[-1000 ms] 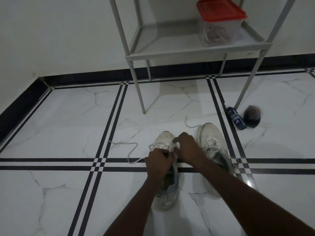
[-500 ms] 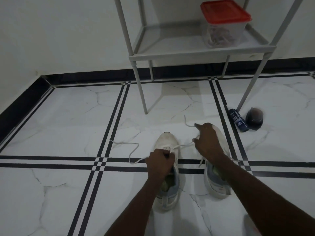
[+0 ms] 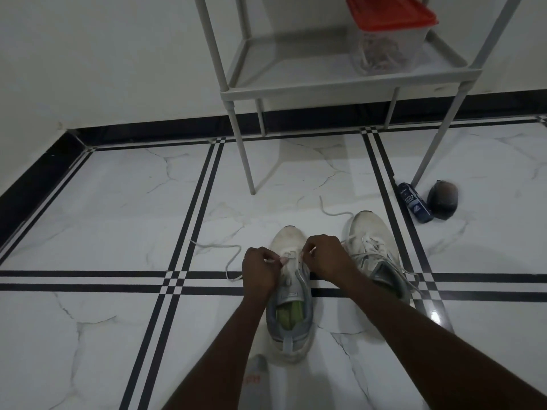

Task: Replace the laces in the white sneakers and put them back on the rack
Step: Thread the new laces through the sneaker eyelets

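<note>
Below, two white sneakers (image 3: 291,291), two hands pinching one lace (image 3: 213,247), left hand (image 3: 260,270), right hand (image 3: 325,258), one rack (image 3: 340,84)

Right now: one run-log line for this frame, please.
phase: lacing left sneaker | left hand: pinches lace | right hand: pinches lace at eyelets | right sneaker: on floor | rack: no sneakers

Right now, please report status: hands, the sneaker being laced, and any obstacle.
Left hand and right hand pinch the lace at left sneaker, low eyelets. Right sneaker beside it, on floor. Nothing in the way.
</note>
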{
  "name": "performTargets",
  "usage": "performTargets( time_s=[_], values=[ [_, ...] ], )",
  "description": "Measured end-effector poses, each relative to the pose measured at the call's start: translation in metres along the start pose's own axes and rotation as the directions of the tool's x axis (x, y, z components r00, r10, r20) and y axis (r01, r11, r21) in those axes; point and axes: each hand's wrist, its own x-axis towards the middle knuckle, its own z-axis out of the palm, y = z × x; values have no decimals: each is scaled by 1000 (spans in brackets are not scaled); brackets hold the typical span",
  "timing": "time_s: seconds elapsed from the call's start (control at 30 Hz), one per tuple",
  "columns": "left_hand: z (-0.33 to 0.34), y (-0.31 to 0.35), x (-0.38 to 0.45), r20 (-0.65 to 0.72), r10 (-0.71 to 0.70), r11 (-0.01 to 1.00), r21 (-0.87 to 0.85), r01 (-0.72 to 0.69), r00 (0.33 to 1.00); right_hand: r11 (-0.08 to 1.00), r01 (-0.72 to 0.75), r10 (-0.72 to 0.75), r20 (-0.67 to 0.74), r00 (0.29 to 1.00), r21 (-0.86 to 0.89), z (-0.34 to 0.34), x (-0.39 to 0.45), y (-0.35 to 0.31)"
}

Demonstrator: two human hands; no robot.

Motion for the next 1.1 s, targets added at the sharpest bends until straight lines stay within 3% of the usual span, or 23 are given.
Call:
performTargets(
  time_s=[0.1, 0.23, 0.4, 0.53, 0.6, 0.73, 0.97, 1.1],
  values=[
    [-8, -1, 5, -52, -133, 986, -109, 126, 990, 993, -91, 91, 0, 996, 72, -1, -1, 4],
    [-15, -11, 3, -124, -373, 881, -357, 309, 920, 976, -158, 163, -22, 986, 153, -3, -2, 4],
    [-9, -2, -11, -355, -141, 990, -48, 133, 924, 966, -184, 189, -14, 982, 184, -3, -3, -1],
    [-2, 7, -13, -130, -168, 986, -37, 164, 977, 956, -215, 221, -5, 975, 200, -4, -4, -1],
    [1, 6, -10, -64, -199, 971, -149, 187, 978, 951, -228, 232, 3, 973, 210, -4, -4, -2],
    [-1, 7, -2, -17, -235, 939, -263, 222, 972, 946, -234, 237, 14, 971, 226, -4, -4, -1],
    [1, 0, -1, -91, -344, 847, -459, 267, 934, 938, -241, 247, 5, 969, 248, -4, -4, -5],
    [2, -2, -7, -66, -306, 865, -437, 248, 950, 946, -243, 253, -17, 967, 216, -3, -5, -9]
  ],
)
